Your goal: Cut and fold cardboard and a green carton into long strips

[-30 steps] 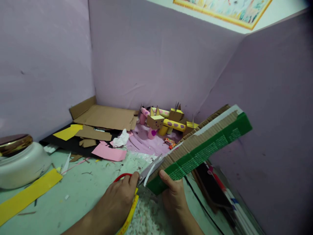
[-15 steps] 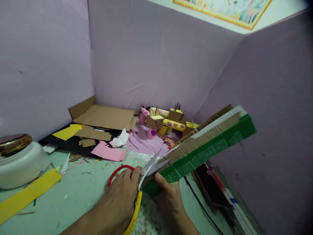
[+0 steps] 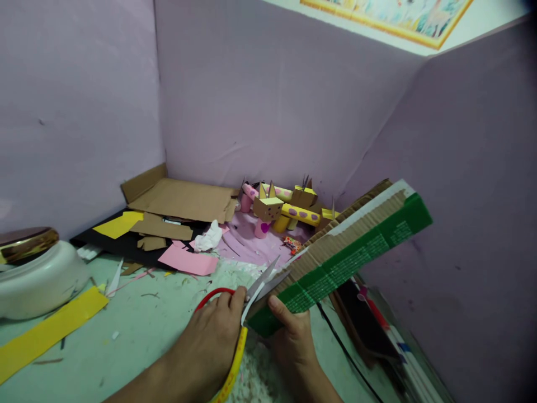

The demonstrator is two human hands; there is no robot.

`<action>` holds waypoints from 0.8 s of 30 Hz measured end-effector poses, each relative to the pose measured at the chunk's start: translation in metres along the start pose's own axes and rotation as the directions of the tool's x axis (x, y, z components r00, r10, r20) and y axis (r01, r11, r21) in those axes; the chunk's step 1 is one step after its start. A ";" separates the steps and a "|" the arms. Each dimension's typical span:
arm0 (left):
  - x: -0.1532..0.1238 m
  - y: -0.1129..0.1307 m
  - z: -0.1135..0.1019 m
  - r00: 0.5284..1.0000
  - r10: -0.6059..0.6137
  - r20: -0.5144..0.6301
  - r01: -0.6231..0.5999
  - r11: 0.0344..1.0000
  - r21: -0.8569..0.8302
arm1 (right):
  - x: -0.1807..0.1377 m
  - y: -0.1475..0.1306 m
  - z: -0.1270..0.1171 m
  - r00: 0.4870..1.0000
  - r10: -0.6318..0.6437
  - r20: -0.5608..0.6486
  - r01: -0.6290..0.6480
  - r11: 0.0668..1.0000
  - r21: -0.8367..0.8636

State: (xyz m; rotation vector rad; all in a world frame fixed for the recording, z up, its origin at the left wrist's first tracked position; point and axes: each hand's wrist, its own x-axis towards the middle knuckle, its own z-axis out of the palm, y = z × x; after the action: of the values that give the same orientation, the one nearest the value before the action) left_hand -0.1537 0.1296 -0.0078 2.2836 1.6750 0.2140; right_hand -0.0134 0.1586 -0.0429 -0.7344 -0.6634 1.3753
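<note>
My left hand [image 3: 210, 347] is closed round the red and yellow handles of a pair of scissors [image 3: 262, 282]. The blades stand slightly apart at the near end of a long strip of corrugated cardboard [image 3: 352, 246]. One face of the strip is printed green, and it slants up to the right. My right hand [image 3: 293, 341] grips the strip's near end from below, with the thumb on the green face, right beside the blades. Both hands hover low over the pale green table [image 3: 138, 330].
A white jar with a gold lid [image 3: 33, 274] and a yellow paper strip [image 3: 46, 330] lie at the left. Flat cardboard [image 3: 180, 201], pink paper [image 3: 187, 260] and small paper animal figures [image 3: 268, 210] fill the corner by the purple walls. Dark sheets [image 3: 369, 330] lean at the right.
The scissor blades have opened and slid a little further along the strip's near end. The strip dipped and came back up slightly. Both hands keep their grips.
</note>
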 end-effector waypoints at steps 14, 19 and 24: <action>0.003 0.013 -0.003 0.998 -0.066 -0.017 0.067 0.994 0.088 | -0.001 0.001 -0.001 0.996 -0.004 -0.089 0.001 0.999 -0.035; 0.002 0.012 0.000 0.998 -0.055 -0.005 0.055 0.992 0.112 | -0.001 0.002 0.000 0.995 0.001 -0.103 -0.002 1.000 -0.014; 0.003 0.006 0.006 0.998 -0.029 -0.054 0.038 0.985 0.170 | -0.001 0.001 0.002 0.995 -0.003 -0.098 0.006 1.000 0.025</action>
State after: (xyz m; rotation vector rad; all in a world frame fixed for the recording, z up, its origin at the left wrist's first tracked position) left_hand -0.1452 0.1297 -0.0117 2.3884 1.8209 0.1260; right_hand -0.0156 0.1582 -0.0432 -0.7746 -0.5695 1.3329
